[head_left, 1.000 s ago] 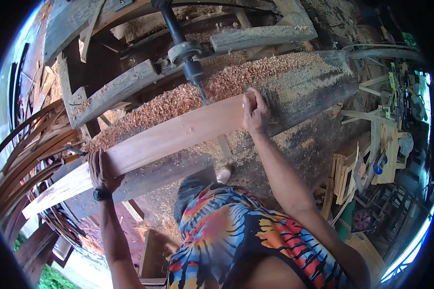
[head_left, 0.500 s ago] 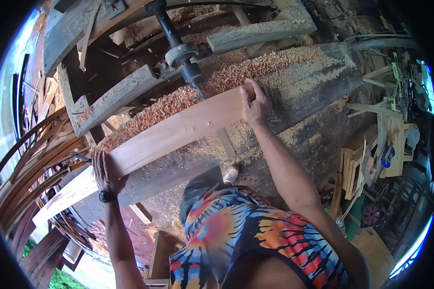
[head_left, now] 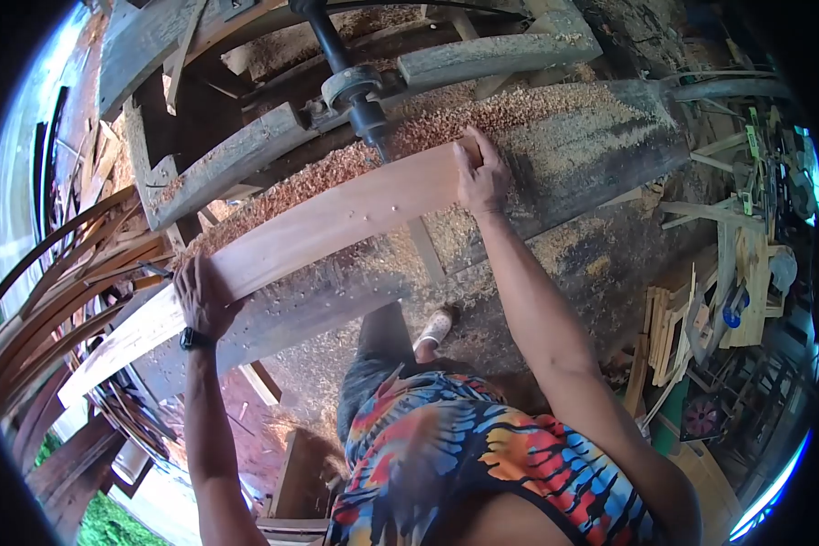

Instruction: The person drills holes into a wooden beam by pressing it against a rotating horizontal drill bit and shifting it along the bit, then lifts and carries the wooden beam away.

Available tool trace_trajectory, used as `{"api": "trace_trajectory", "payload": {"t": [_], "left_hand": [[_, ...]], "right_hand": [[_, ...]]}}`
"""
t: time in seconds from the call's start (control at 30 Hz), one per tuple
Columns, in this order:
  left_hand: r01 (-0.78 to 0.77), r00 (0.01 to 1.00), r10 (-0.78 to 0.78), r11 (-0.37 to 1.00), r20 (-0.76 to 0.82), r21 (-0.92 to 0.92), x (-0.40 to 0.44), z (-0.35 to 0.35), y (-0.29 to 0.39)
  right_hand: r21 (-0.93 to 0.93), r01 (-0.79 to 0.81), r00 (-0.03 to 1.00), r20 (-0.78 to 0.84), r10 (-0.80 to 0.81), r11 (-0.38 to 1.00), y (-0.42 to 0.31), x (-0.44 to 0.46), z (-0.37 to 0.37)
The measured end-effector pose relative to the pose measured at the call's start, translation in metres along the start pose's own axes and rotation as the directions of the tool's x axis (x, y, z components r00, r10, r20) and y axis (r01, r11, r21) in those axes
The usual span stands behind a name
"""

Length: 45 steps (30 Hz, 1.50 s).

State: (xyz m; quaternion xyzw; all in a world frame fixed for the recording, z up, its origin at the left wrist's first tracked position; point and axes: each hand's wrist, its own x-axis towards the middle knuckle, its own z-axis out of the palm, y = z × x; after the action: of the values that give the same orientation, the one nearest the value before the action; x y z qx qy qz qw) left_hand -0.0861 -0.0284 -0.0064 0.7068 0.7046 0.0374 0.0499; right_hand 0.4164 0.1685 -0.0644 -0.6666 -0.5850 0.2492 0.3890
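Observation:
A long pale wooden plank (head_left: 323,223) lies aslant across the dark worktable (head_left: 282,337), its near face bare apart from a few small chips. My left hand (head_left: 207,296), with a black watch at the wrist, grips the plank left of its middle, fingers over the upper edge. At the plank's right end, my right hand (head_left: 485,175) holds the corner between thumb and fingers. A dark machine spindle (head_left: 366,116) with a narrow bit comes down to the plank's far edge. The bit's tip meets or nearly touches the wood; I cannot tell which.
Reddish wood shavings (head_left: 291,191) are heaped behind the plank. Curved wooden rails (head_left: 496,59) frame the machine beyond. Bent wooden strips (head_left: 55,264) are stacked at the left. Wood offcuts (head_left: 673,332) and a small fan (head_left: 701,417) stand at the right.
The view has shifted slightly, so the machine and table sit a little higher and further right. Both hands keep their hold on the plank, which shows little movement against the bit.

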Motion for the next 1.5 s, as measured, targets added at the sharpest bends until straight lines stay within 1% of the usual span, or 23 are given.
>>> {"api": "trace_trajectory", "payload": {"t": [0.03,0.1,0.2,0.27,0.3,0.33,0.37,0.4,0.43,0.5,0.6,0.7,0.8,0.83,0.9,0.97,1.07,1.1,1.2,1.3,1.4,1.5], "left_hand": [[-0.051,0.998,0.05,0.998,0.023,0.03,0.012,-0.014,0.021],[-0.043,0.999,0.043,0.999,-0.002,0.011,0.02,-0.009,0.036],[-0.015,1.0,0.015,0.999,0.003,-0.05,0.014,-0.002,0.039],[-0.011,1.0,0.011,0.999,0.012,-0.044,0.016,-0.005,0.039],[-0.039,0.999,0.039,0.995,-0.004,-0.096,0.012,-0.005,0.037],[-0.031,1.0,0.031,0.995,-0.002,-0.094,0.01,-0.006,0.038],[-0.025,1.0,0.025,0.995,0.007,-0.095,0.005,-0.006,0.041],[-0.019,1.0,0.021,0.995,0.02,-0.098,0.0,-0.005,0.043],[-0.048,0.999,0.048,0.995,0.002,-0.083,-0.005,-0.004,0.044],[-0.057,0.998,0.06,0.994,0.03,-0.098,-0.014,-0.008,0.047],[-0.052,0.996,0.059,0.993,0.072,-0.103,-0.022,-0.011,0.056],[-0.026,0.994,0.038,0.993,0.099,-0.112,-0.024,-0.012,0.059],[0.013,0.985,0.003,0.995,0.174,-0.096,-0.02,-0.015,0.061],[-0.003,0.976,0.029,0.992,0.217,-0.122,-0.017,-0.016,0.061],[-0.008,0.975,0.039,0.99,0.221,-0.141,-0.008,-0.014,0.069],[0.015,0.972,0.015,0.992,0.234,-0.126,0.001,-0.011,0.081],[-0.071,0.986,0.096,0.982,0.136,-0.176,0.007,-0.001,0.08],[-0.072,0.988,0.096,0.98,0.124,-0.183,0.008,-0.001,0.08],[-0.075,0.985,0.099,0.982,0.141,-0.172,0.007,0.003,0.075],[-0.087,0.986,0.11,0.982,0.128,-0.169,0.01,0.003,0.076],[-0.078,0.983,0.101,0.985,0.152,-0.155,0.009,0.003,0.074],[-0.075,0.982,0.097,0.988,0.16,-0.136,0.01,0.003,0.076]], "right_hand": [[0.003,-0.014,1.0,0.011,0.014,1.0,0.0,0.0,0.0],[-0.001,-0.039,0.998,0.038,0.039,0.999,0.002,0.001,-0.001],[0.071,-0.016,1.0,0.026,0.014,0.997,0.005,-0.001,-0.001],[-0.005,0.037,0.999,0.0,-0.037,0.999,0.007,-0.008,-0.005],[-0.034,0.056,0.998,-0.002,-0.056,0.998,0.017,-0.016,-0.008],[-0.068,0.075,0.997,-0.002,-0.076,0.995,0.018,-0.022,-0.011],[-0.014,0.052,0.999,-0.006,-0.052,0.999,0.02,-0.032,-0.015],[-0.035,0.024,1.0,0.001,-0.024,0.999,0.02,-0.041,-0.02],[-0.055,-0.002,1.0,0.006,0.002,0.998,0.021,-0.049,-0.024],[-0.11,-0.068,0.997,0.018,0.07,0.992,0.012,-0.069,-0.039],[-0.018,-0.024,1.0,-0.009,0.024,1.0,0.021,-0.1,-0.054],[-0.044,0.015,0.999,-0.036,-0.017,0.999,0.021,-0.1,-0.054],[0.086,-0.09,0.996,0.011,0.089,0.992,0.024,-0.101,-0.052],[0.118,-0.105,0.994,0.005,0.105,0.988,0.025,-0.1,-0.051],[0.184,-0.129,0.991,-0.006,0.133,0.974,0.023,-0.095,-0.047],[0.164,-0.122,0.992,0.004,0.123,0.979,0.018,-0.088,-0.047],[0.179,-0.095,0.995,-0.02,0.1,0.979,0.027,-0.083,-0.045],[0.19,-0.085,0.995,-0.03,0.093,0.978,0.027,-0.081,-0.044],[0.145,-0.109,0.993,-0.032,0.114,0.983,0.02,-0.08,-0.045],[0.149,-0.177,0.983,-0.019,0.182,0.973,0.014,-0.079,-0.046],[0.084,-0.162,0.987,0.006,0.162,0.983,0.015,-0.078,-0.047],[0.025,-0.115,0.993,-0.002,0.115,0.993,0.011,-0.076,-0.047]]}}
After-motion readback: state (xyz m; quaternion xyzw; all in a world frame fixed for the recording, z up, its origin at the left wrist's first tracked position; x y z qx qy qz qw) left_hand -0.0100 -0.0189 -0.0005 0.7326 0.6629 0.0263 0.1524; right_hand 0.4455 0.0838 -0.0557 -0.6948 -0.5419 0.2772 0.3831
